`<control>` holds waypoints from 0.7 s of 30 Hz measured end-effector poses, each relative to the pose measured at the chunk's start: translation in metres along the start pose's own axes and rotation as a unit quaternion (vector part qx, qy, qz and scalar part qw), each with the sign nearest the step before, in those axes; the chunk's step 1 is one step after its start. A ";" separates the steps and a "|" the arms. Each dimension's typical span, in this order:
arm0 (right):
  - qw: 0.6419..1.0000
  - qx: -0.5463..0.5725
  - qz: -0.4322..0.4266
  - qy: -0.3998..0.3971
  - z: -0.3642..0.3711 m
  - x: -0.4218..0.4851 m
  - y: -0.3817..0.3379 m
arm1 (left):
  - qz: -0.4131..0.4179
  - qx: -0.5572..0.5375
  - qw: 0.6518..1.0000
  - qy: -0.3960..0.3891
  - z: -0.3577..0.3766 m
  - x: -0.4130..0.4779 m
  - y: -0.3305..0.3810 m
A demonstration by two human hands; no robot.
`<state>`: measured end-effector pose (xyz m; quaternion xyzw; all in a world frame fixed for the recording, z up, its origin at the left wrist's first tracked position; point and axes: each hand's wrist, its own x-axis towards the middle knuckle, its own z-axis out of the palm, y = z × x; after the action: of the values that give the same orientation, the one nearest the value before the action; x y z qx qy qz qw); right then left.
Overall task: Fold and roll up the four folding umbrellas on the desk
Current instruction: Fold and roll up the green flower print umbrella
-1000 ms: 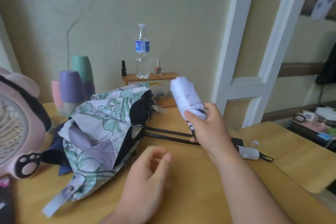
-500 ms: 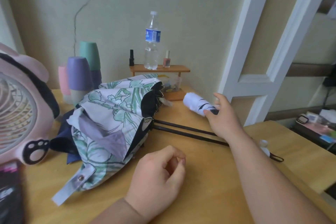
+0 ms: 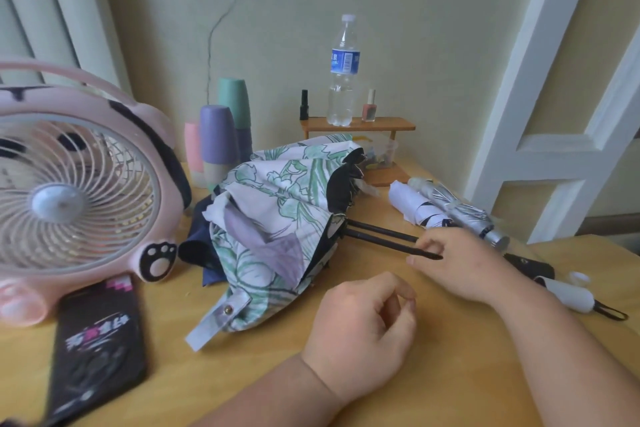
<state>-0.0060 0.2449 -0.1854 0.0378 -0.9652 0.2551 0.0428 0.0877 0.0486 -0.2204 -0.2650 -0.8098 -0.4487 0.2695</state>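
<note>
You are working in soft, even daylight, fairly bright, with a yellow-green cast off the pale plastered wall [image 3: 433, 28]. The light-wood desk [image 3: 450, 374] is palest toward its far right, and your left hand [image 3: 363, 333] throws only a faint, soft-edged shadow on it. Small highlights sit on the clear plastic water bottle with the blue label [image 3: 343, 80]. The black metal umbrella shaft [image 3: 377, 239] at your right hand [image 3: 464, 263] reads sharp, while the black rectangular phone [image 3: 97, 340] at lower left is smeared by blur. The wide lens bulges the round pink plastic desk fan [image 3: 69, 184] and leans the white wooden door frame [image 3: 540, 114].
</note>
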 end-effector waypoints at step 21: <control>0.996 -0.060 0.001 0.063 -0.112 -0.060 -0.041 | 0.069 0.063 0.996 -0.005 -0.020 -0.004 0.026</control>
<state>0.0650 0.2676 -0.0748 0.0184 -0.9743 0.1982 0.1052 0.1125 0.0422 -0.1986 -0.3053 -0.8178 -0.3754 0.3117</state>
